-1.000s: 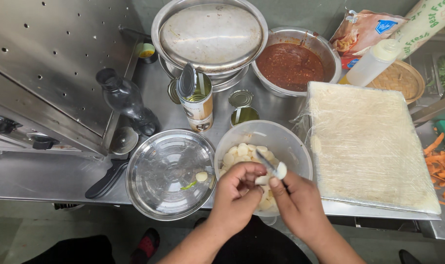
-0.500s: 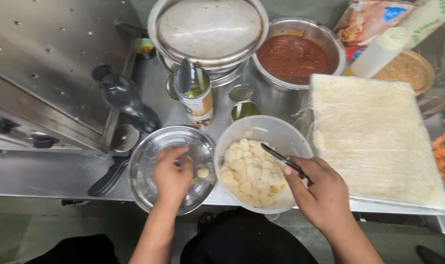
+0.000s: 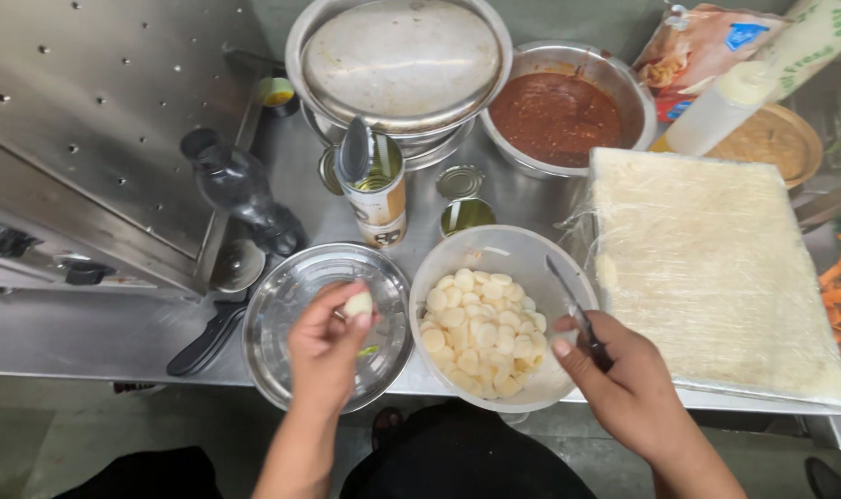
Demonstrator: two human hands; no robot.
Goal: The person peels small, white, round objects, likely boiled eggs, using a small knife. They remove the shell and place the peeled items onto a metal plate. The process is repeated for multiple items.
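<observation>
1. Change since half a second ago: the left hand (image 3: 323, 346) has lifted out of the steel bowl (image 3: 282, 305) and now carries a pale round piece (image 3: 358, 303); before, its fingers were down among the bits on the bowl floor. The right hand (image 3: 623, 383) has slid slightly toward the near rim of the plastic bowl (image 3: 508, 245), the knife (image 3: 568, 300) staying with it.
2. Left grip: fingertips pinched closed on the pale piece, held above the steel bowl, just left of the plastic bowl's rim. Not touching either bowl as far as I can tell.
3. Right grip: fist clenched around the knife handle; the blade points away from the body, over the right side of the plastic bowl.
4. Between the two grips: the plastic bowl holds a heap of white slices (image 3: 476, 328), covering most of its floor.
5. Under the left grip: the steel bowl is almost bare, only a few small pale or greenish scraps (image 3: 369, 351).
6. Progress, as a judgement: most pieces appear already cut and piled; the one in hand is uncut, and I see no further whole pieces waiting.
7. Beyond the grips: opened tin (image 3: 374, 185) with lid up, covered pot (image 3: 402, 60), bowl of red sauce (image 3: 554, 115), film-wrapped tray (image 3: 716, 268) right of the knife.
</observation>
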